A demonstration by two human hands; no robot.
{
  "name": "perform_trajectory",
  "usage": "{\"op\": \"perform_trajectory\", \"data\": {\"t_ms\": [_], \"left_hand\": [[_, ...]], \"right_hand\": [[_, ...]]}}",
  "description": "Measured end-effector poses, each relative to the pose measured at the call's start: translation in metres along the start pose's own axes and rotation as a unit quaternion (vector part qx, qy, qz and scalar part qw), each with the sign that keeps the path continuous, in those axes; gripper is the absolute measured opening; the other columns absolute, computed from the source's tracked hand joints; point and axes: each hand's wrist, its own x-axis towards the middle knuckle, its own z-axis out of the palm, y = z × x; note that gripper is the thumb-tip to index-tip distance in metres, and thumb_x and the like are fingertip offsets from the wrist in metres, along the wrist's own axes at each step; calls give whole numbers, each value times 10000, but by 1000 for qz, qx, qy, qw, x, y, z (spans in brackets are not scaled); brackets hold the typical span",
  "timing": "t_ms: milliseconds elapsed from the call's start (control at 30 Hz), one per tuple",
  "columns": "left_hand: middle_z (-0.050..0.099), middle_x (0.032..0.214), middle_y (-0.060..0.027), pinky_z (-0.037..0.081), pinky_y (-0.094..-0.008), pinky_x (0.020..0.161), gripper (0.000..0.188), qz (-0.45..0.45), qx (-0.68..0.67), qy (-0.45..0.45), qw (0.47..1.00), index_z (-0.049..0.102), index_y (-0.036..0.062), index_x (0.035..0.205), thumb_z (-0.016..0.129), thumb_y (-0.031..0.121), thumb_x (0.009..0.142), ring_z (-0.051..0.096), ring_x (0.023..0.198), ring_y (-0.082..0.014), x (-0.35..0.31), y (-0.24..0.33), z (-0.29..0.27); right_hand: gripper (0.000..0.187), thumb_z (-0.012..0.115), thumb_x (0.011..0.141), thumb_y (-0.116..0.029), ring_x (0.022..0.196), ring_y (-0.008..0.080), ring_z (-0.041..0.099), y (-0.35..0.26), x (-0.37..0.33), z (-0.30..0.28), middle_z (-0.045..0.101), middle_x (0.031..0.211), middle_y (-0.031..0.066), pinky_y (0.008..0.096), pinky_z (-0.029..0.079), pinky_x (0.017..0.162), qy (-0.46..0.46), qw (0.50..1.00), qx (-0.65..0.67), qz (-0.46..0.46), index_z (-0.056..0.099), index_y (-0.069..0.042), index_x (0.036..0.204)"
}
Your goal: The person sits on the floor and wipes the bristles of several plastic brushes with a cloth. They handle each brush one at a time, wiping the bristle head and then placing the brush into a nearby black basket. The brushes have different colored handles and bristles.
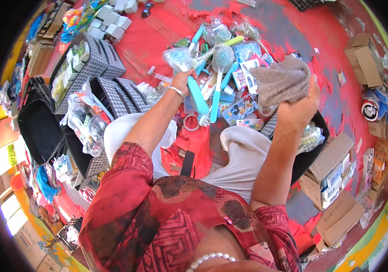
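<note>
My left hand point(183, 83) is closed around a long brush with a turquoise handle point(197, 96). Its pale, rounded head is blurred and points away from me, above a heap of small goods. In my right hand point(300, 108) is a grey-brown cloth point(281, 82), gripped by its right side and held over the heap's right part. A similar brush point(223, 59), its head in clear plastic, lies between the two hands with its turquoise handle toward me. Colourful picture packs point(241, 110) and a white ring point(191, 122) lie close to my knees.
Checkered storage boxes point(108, 59) with packed goods stand on the left, beside a clear plastic bag point(93, 136). White boxes point(110, 20) are piled at the far left. Open cardboard boxes point(332, 156) stand on the right. Torn red sheeting point(157, 34) covers much of the floor.
</note>
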Motion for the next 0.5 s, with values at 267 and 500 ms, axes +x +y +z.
{"op": "perform_trajectory", "data": {"t_ms": [267,500], "left_hand": [[509,646,-14,430,-228,471,236,50,348,-244,904,504,29,1081,393,193,952,496,528,-99,-146,20,62],[463,562,18,356,-180,431,244,102,464,-356,804,510,21,1029,451,238,934,428,451,-51,-182,-3,70]], "right_hand": [[111,571,848,-122,822,151,569,12,-3,13,601,907,43,283,446,687,-136,958,-153,-202,588,-28,905],[190,675,684,-175,1069,247,479,50,-3,23,544,1016,90,432,304,901,-245,547,-616,-511,582,-54,796]]}}
